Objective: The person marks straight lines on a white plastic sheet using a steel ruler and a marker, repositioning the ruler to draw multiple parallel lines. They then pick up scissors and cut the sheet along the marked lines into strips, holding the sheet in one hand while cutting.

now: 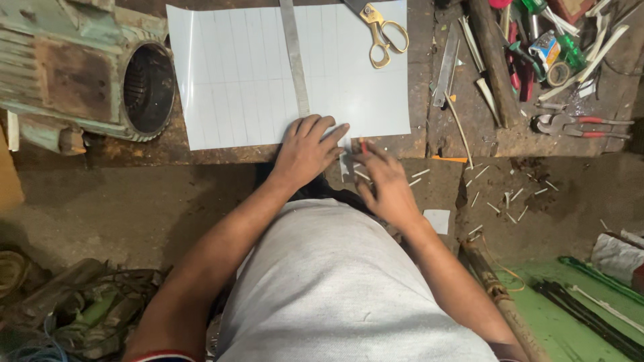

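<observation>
The left hand (307,149) lay with fingers spread flat on the thin, flexible white ruled sheet (235,74), likely light and slippery; the right hand (386,182), blurred, pinched a small red-tipped tool (363,145) at the sheet's near edge.

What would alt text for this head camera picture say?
A person's left hand presses a white ruled sheet flat on a worn wooden bench, while the right hand works at its near edge. A metal ruler and gold-handled scissors lie on it.
</observation>
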A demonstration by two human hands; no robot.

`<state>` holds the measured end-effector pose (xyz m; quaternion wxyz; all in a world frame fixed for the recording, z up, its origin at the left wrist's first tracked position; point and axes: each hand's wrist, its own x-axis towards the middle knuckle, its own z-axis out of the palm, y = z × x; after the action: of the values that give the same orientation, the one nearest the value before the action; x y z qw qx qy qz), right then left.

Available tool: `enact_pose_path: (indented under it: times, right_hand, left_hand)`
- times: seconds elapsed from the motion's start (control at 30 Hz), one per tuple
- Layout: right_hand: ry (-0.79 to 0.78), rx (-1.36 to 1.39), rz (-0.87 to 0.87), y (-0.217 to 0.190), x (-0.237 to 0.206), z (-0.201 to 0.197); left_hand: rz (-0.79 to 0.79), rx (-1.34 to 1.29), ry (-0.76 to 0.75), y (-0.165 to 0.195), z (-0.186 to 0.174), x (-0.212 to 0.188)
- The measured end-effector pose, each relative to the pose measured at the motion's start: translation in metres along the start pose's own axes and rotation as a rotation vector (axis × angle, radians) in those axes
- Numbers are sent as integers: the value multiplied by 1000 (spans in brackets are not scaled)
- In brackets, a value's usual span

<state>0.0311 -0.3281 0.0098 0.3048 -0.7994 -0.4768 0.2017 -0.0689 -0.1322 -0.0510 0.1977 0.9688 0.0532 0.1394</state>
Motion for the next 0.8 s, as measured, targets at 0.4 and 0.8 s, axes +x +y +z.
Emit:
enact_pose_path:
  times: [0.4,0.8]
  right_hand:
    - [384,98,171,9,-4,1]
    - [393,157,215,7,2,5]
  left_hand:
    - [-48,-104,64,3,6,0]
    - [-63,-124,102,4,9,0]
